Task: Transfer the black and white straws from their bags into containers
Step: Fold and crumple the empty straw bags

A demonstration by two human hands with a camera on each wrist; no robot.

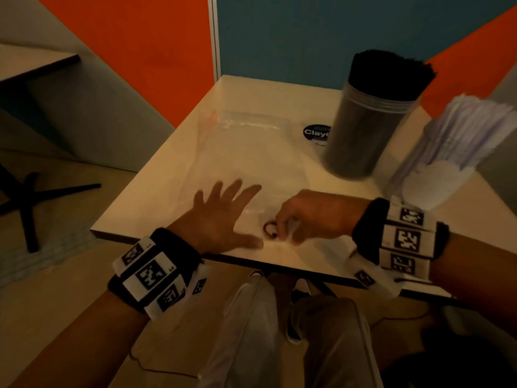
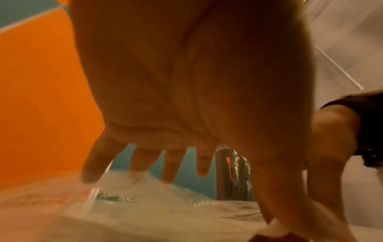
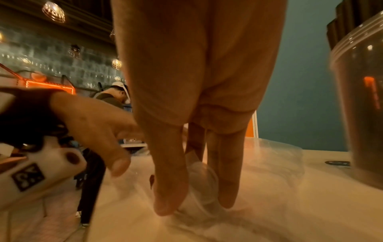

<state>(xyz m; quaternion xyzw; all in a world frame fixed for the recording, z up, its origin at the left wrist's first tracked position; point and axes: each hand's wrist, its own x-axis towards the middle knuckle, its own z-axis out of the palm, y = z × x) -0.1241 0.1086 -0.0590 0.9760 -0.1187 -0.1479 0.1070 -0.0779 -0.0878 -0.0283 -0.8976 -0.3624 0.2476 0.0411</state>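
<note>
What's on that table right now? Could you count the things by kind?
Clear plastic containers filled with straws: 2, one of black straws, one of white straws
Empty clear plastic bags: 1
Round black stickers: 1
Total: 4

Two hands are showing over the desk [image 1: 173, 152]: the left hand [image 1: 221, 217] and the right hand [image 1: 305, 217]. Two containers are standing toward the desk's far right corner, a jar [image 1: 361, 130] packed with black straws [image 1: 389, 71], too many to count, and a second container [image 1: 436, 186] holding a bundle of white straws [image 1: 472, 127], likewise too blurred to count. One clear bag [image 1: 246, 152] is lying flat on the desk. One round dark sticker [image 1: 316, 133] is sitting beside the jar. One small ring-shaped band [image 1: 270, 229] is lying near the front edge.
</note>
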